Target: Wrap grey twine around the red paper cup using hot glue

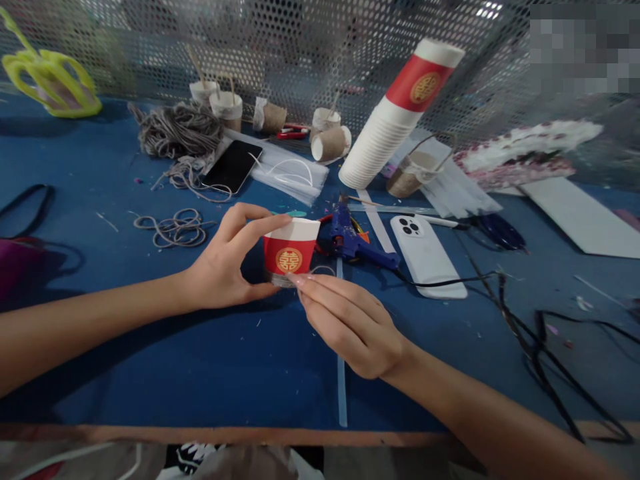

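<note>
Blue table (200, 373) — metal mesh (300, 53) behind | left hand (220, 263) pinches cup (289, 247) rim-to-base | right hand (353, 323) — fingers together at cord (277, 279), pinch unclear

Craft workshop: glue gun (345, 230), yarn (177, 131), stacked paper cups (376, 145).

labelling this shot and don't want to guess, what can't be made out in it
All in the head view:
Inside of the red-and-white cup: hidden by its near wall.
Part of the grey cord at its base: covered by the right hand, whose grip on it is unclear.
Purple item: cut off by the left edge.
Orange piece: partly hidden behind the blue glue gun.
Scene beyond the mesh: blurred and screened by it.
</note>
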A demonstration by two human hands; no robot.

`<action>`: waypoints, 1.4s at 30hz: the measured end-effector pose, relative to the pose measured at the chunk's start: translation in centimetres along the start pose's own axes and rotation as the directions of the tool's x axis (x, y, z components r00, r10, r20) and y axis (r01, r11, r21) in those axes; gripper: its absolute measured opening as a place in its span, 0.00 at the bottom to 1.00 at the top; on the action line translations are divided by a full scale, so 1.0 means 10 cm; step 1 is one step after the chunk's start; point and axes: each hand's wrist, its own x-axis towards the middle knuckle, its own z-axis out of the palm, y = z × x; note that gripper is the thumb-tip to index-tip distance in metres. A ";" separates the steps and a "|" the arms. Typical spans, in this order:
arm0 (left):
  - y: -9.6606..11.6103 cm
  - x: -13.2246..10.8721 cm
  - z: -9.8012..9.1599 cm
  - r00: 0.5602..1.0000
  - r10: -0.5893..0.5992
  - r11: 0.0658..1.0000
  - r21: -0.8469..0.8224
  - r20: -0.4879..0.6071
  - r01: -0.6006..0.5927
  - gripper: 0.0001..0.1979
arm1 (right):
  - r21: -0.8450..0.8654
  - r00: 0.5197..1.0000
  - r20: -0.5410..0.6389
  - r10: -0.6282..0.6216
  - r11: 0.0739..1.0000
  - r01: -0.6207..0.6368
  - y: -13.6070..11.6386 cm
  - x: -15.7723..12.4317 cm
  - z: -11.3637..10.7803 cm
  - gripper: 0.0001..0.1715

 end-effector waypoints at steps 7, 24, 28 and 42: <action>0.00 0.01 -0.01 1.000 0.012 1.000 0.003 0.010 -0.012 0.35 | -0.072 0.998 -0.025 -0.054 0.996 0.052 0.01 0.01 0.00 0.05; 0.00 0.00 -0.01 1.000 0.007 1.000 -0.007 0.008 -0.007 0.35 | -0.088 0.996 -0.084 0.014 0.996 -0.021 0.01 -0.04 -0.02 0.09; 0.00 0.00 0.00 1.000 0.006 1.000 0.002 -0.016 -0.006 0.35 | -0.057 0.995 -0.074 0.063 0.996 -0.068 0.02 -0.08 -0.02 0.14; -0.02 0.00 -0.02 0.998 0.018 0.999 -0.032 -0.053 -0.019 0.34 | -0.024 0.978 -0.132 0.163 0.986 -0.167 0.02 -0.04 -0.06 0.14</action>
